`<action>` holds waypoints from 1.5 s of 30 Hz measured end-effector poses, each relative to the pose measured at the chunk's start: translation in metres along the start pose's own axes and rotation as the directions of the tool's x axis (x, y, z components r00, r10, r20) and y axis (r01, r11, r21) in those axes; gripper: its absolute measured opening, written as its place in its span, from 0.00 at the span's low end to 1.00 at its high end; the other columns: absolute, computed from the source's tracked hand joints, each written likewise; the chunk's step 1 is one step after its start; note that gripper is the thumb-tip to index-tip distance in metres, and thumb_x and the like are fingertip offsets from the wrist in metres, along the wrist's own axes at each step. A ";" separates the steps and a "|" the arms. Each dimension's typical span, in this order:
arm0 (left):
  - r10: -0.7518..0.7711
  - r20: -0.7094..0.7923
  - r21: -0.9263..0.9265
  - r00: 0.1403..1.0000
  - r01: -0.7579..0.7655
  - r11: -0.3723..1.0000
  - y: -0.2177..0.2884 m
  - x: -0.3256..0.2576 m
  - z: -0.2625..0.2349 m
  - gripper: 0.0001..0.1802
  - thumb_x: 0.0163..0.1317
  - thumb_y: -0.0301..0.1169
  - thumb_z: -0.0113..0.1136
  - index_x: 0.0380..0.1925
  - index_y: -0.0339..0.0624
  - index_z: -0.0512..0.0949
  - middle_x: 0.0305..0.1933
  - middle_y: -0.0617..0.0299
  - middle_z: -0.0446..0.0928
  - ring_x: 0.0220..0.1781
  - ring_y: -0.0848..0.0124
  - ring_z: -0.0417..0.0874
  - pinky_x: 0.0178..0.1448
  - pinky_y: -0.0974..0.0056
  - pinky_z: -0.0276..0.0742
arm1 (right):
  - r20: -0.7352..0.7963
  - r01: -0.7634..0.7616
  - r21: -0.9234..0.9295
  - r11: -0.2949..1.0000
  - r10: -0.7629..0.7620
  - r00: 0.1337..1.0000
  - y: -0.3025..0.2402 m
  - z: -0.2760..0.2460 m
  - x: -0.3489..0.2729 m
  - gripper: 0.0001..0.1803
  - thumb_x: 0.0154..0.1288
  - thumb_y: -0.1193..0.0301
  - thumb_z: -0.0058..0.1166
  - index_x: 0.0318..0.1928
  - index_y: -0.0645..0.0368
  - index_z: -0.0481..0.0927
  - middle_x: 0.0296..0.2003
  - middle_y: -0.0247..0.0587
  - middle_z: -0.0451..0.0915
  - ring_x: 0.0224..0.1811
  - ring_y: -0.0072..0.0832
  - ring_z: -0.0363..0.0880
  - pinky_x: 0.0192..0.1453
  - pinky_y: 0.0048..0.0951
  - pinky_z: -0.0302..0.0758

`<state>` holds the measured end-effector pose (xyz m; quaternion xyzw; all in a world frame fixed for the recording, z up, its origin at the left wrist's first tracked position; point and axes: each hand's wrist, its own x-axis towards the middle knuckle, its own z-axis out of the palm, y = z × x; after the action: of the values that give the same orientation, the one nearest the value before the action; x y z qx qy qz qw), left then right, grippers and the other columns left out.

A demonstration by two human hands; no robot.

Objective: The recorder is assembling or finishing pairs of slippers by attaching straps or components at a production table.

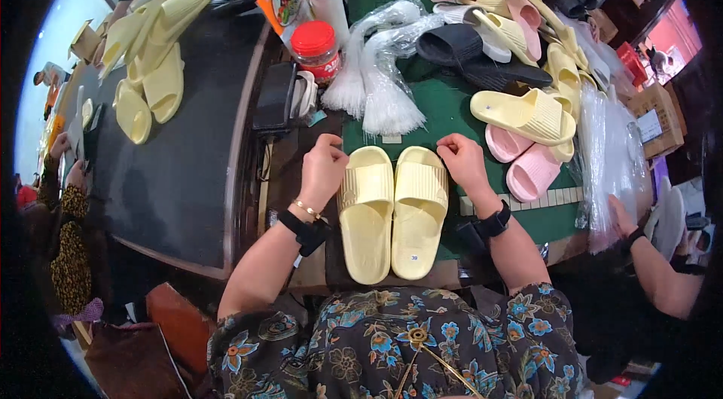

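Two pale yellow slide slippers lie side by side on the green table mat (444, 109) in front of me, the left slipper (366, 210) and the right slipper (419, 207), toes pointing away. My left hand (322, 170) rests curled against the strap edge of the left slipper. My right hand (461, 159) pinches at the strap edge of the right slipper. Both wrists wear black bands. Whether something small sits between the right fingers is not visible.
Bundles of white plastic tag fasteners (380, 90) lie just beyond the pair. A heap of yellow, pink and black slippers (520, 45) fills the right. A red-lidded jar (315, 48), a white bottle and a black conveyor (181, 165) with yellow slippers stand left. Another person's hand (623, 218) holds clear bags at right.
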<state>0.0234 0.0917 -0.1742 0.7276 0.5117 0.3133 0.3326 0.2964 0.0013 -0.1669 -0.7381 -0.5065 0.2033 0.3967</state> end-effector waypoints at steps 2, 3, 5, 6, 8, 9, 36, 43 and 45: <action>0.023 0.022 -0.077 1.000 -0.021 0.997 0.013 -0.003 0.001 0.15 0.55 0.22 0.64 0.44 0.35 0.76 0.31 0.54 0.83 0.32 0.67 0.85 0.39 0.64 0.80 | 0.023 0.018 0.028 0.999 -0.019 1.000 -0.016 0.001 -0.001 0.09 0.58 0.73 0.57 0.38 0.65 0.83 0.32 0.48 0.84 0.33 0.35 0.85 0.40 0.31 0.79; 0.072 0.011 -0.109 0.997 -0.071 0.991 0.021 -0.006 -0.001 0.11 0.57 0.22 0.62 0.40 0.35 0.77 0.30 0.53 0.82 0.32 0.65 0.85 0.38 0.64 0.79 | 0.030 0.086 0.109 0.990 -0.090 0.996 -0.029 0.003 -0.004 0.09 0.58 0.74 0.57 0.38 0.65 0.83 0.33 0.48 0.84 0.34 0.35 0.85 0.40 0.31 0.79; 0.166 0.012 -0.068 0.986 -0.165 0.984 0.032 -0.010 0.000 0.08 0.58 0.24 0.61 0.37 0.36 0.78 0.30 0.53 0.81 0.33 0.60 0.84 0.39 0.60 0.78 | 0.020 0.225 0.186 0.957 -0.232 0.972 -0.044 0.008 -0.007 0.07 0.59 0.75 0.57 0.37 0.65 0.83 0.34 0.47 0.83 0.34 0.35 0.83 0.39 0.30 0.78; 0.248 0.009 -0.018 0.969 -0.247 0.969 0.034 -0.012 -0.002 0.05 0.58 0.25 0.61 0.35 0.38 0.79 0.31 0.52 0.80 0.34 0.55 0.83 0.39 0.56 0.77 | 0.024 0.231 0.196 0.953 -0.241 0.970 -0.054 0.013 -0.008 0.07 0.59 0.75 0.57 0.37 0.65 0.83 0.34 0.47 0.83 0.34 0.35 0.83 0.39 0.30 0.78; 0.405 -0.002 0.141 0.915 -0.400 0.906 0.035 -0.017 0.002 0.04 0.56 0.27 0.60 0.31 0.41 0.80 0.30 0.53 0.79 0.35 0.54 0.81 0.39 0.53 0.76 | 0.092 0.312 0.156 0.937 -0.329 0.940 -0.074 0.020 -0.014 0.07 0.58 0.75 0.59 0.37 0.63 0.83 0.32 0.47 0.82 0.33 0.38 0.82 0.38 0.32 0.77; 0.453 0.031 0.151 0.891 -0.452 0.879 0.035 -0.017 0.005 0.03 0.55 0.27 0.59 0.30 0.43 0.80 0.30 0.54 0.79 0.35 0.55 0.81 0.39 0.53 0.75 | 0.088 0.335 0.154 0.930 -0.351 0.932 -0.075 0.025 -0.016 0.07 0.56 0.75 0.61 0.36 0.62 0.82 0.31 0.46 0.80 0.32 0.40 0.80 0.37 0.34 0.76; 0.306 -0.040 0.039 0.951 -0.305 0.952 0.040 -0.026 -0.013 0.12 0.56 0.25 0.64 0.41 0.36 0.80 0.41 0.51 0.78 0.45 0.55 0.80 0.50 0.57 0.76 | 0.094 0.121 0.289 0.950 -0.154 0.984 -0.071 0.038 -0.028 0.06 0.62 0.74 0.57 0.34 0.65 0.79 0.26 0.41 0.80 0.27 0.23 0.77 0.33 0.27 0.74; 0.031 0.181 -0.294 0.983 0.024 0.956 0.067 -0.026 -0.037 0.12 0.61 0.24 0.62 0.45 0.34 0.79 0.42 0.59 0.81 0.40 0.74 0.82 0.46 0.67 0.78 | 0.130 -0.023 0.390 0.920 -0.030 0.991 -0.059 0.033 -0.020 0.06 0.63 0.73 0.57 0.35 0.65 0.80 0.25 0.31 0.79 0.28 0.15 0.73 0.34 0.22 0.73; 0.110 0.283 -0.433 0.953 0.024 0.901 0.098 -0.037 -0.050 0.12 0.62 0.24 0.61 0.45 0.34 0.79 0.41 0.61 0.82 0.42 0.75 0.82 0.48 0.67 0.78 | 0.139 -0.022 0.404 0.915 -0.038 0.990 -0.055 0.036 -0.018 0.06 0.63 0.73 0.57 0.36 0.64 0.80 0.26 0.30 0.79 0.29 0.15 0.73 0.35 0.22 0.73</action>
<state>0.0256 0.0396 -0.0709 0.6861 0.3568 0.3117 0.5520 0.2316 0.0084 -0.1467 -0.6216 -0.4838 0.3544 0.5039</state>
